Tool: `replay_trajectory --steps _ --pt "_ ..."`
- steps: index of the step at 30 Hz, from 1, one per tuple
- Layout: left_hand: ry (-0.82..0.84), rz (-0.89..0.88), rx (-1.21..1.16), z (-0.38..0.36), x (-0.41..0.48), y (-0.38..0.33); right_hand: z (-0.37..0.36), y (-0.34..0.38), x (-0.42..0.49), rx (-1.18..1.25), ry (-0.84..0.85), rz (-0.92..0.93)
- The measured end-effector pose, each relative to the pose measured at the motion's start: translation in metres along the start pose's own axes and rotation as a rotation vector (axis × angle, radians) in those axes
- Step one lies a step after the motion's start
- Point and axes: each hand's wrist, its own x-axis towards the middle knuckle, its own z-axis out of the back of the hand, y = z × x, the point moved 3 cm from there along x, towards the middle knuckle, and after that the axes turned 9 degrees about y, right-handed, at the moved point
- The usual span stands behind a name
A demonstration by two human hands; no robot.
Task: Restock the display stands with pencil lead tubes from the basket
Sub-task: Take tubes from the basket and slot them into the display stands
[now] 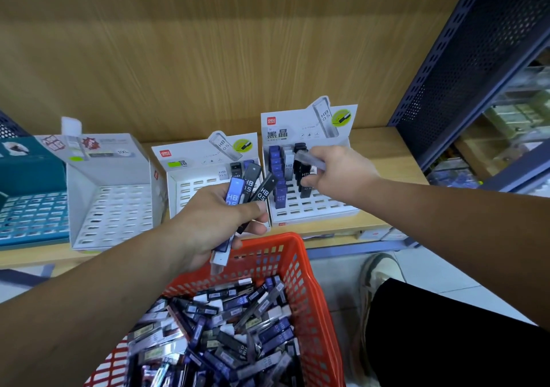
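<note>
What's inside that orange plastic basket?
The orange plastic basket holds a loose heap of blue, black and clear pencil lead tubes. Whatever lies beneath the heap, and the basket's bottom, is covered.

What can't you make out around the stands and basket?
Head view:
1. Print on the clear tube in the right hand: motion-blurred.
2. Some slots of the right stand: hidden by that hand.
3. Parts of the held tubes: covered by the left hand.
4. The basket: cut off by the bottom edge, its left side behind the left forearm.

Stationery shop: display stands [309,124] w/ lead tubes [275,160], wood shelf [393,148], perforated racking [464,68].
</note>
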Motion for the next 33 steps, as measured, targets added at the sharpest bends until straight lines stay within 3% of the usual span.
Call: replay_trajectory --steps 3,5,6,9,14,17,22,33 --pt "0.017 -0.001 -0.011 -0.004 0.001 -0.002 0.012 0.012 -0.008 0.507 -0.05 0.008" --pt "0.03 -0.015 -0.027 -0.007 0.002 -0.003 0.013 0.023 -0.015 0.834 0.137 -0.013" --pt "0.033 -0.024 -0.04 -0.009 0.003 -0.004 0.013 0.029 -0.02 0.873 0.233 -0.005" --pt "0.034 -0.048 -0.065 -0.012 0.003 -0.006 0.011 0.037 -0.028 0.863 0.33 0.037" --pt "0.018 -0.02 -0.001 -0.009 0.004 -0.003 0.026 0.014 -0.025 0.781 0.24 0.037" --pt "-0.009 0.016 0.092 -0.005 0.005 0.003 0.033 -0.009 -0.024 0.513 0.145 0.01" --pt "0.091 0.045 0.106 -0.01 0.004 0.005 0.011 -0.013 -0.016 0.115 0.059 0.052" --pt "0.101 0.033 0.165 -0.007 0.005 0.009 0.006 -0.004 -0.002 0.103 0.065 0.083"
